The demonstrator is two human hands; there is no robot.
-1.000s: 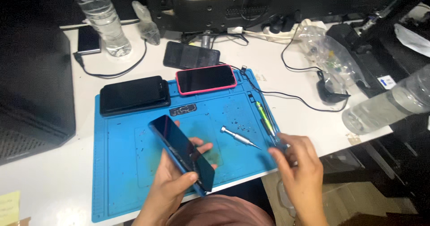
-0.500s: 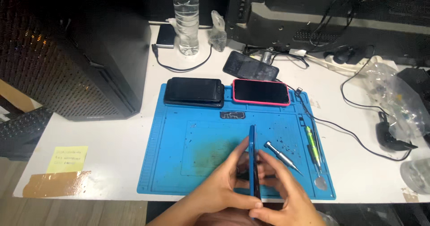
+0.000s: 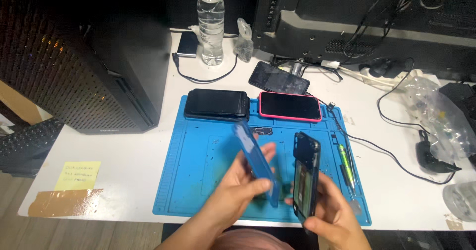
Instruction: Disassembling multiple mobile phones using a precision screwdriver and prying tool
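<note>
Two hands work over the blue mat, each gripping one part. The left hand is closed on a blue cover, fingers wrapped round its lower half, so the cover stands tilted above the mat's middle. The right hand clasps a dark phone body by its lower end and holds it nearly upright, edge-on, just right of the cover; the two parts are apart, with a small gap between them.

On the mat's right strip lie a green pen-like tool and a thin metal tool beside it. At the mat's far edge sit a black phone on the left and a pink-cased phone on the right, side by side. Beyond the mat, a third phone lies face up, and farther back stands a water bottle. Left of the mat stands a black computer case, and a yellow sticky note lies on the white table. Right of the mat, a black cable runs across the table toward a clear plastic bag.
</note>
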